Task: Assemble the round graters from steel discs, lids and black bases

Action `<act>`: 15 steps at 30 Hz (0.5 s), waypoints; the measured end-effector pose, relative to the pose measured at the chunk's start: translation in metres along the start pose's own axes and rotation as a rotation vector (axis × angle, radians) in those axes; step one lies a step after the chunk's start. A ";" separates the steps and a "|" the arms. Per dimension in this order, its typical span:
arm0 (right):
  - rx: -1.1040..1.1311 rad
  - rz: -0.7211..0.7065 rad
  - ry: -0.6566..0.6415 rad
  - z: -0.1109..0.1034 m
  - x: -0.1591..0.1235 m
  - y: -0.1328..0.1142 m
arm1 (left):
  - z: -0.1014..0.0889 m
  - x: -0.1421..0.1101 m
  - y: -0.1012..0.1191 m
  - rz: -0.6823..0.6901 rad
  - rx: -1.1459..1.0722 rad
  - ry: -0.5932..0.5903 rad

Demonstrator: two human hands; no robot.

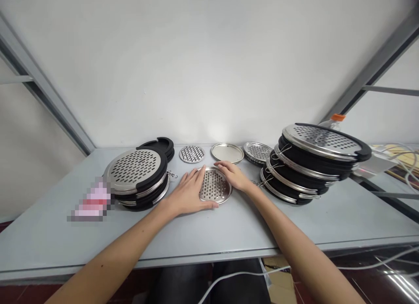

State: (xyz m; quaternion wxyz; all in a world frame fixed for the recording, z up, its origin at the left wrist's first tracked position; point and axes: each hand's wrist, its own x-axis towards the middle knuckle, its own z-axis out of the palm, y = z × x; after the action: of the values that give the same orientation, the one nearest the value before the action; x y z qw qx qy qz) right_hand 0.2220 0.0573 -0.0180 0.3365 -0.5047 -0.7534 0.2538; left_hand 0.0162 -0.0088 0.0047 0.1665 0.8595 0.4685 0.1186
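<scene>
A round metal grater plate (214, 187) with a raised rim lies on the table in front of me. My left hand (188, 190) wraps its left edge, thumb along the near rim and fingers towards the far rim. At the far right edge, my right hand (234, 175) grips the rim with its fingers bent; part of its underside is hidden. Behind the plate lie a loose perforated grating disc (191, 154), a plain shallow metal tray (227, 152) and a small stack of grater plates (257, 152).
Left stands a stack of black-rimmed round graters (134, 169) with wire clasps, black rings (160, 146) behind it. A taller, leaning stack (322, 140) stands right, with an orange-capped bottle (337, 119) behind. A blurred pink packet (93, 201) lies left. Metal posts flank the grey table (209, 238).
</scene>
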 end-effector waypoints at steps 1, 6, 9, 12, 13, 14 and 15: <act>0.010 0.014 0.008 0.000 0.000 0.000 | -0.001 0.000 0.000 -0.002 -0.002 -0.003; 0.017 0.015 0.041 -0.001 -0.001 0.000 | 0.000 0.002 -0.007 -0.015 -0.022 0.019; 0.011 0.003 0.066 -0.002 -0.002 -0.003 | 0.001 0.003 -0.010 -0.015 -0.041 0.042; 0.022 -0.006 0.068 -0.004 -0.003 -0.005 | 0.000 0.002 -0.010 -0.020 -0.061 0.049; 0.024 -0.003 0.062 -0.004 -0.003 -0.005 | -0.001 0.001 -0.009 -0.022 -0.064 0.047; 0.022 0.003 0.053 -0.004 -0.003 -0.005 | -0.002 0.001 -0.009 -0.023 -0.066 0.044; 0.018 0.009 0.043 -0.003 -0.003 -0.004 | -0.002 0.000 -0.008 -0.024 -0.067 0.043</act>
State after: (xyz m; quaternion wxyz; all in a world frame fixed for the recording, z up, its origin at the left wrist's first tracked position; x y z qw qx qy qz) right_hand 0.2229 0.0528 -0.0135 0.3561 -0.5104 -0.7414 0.2510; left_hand 0.0094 -0.0044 0.0038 0.1866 0.8449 0.4782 0.1508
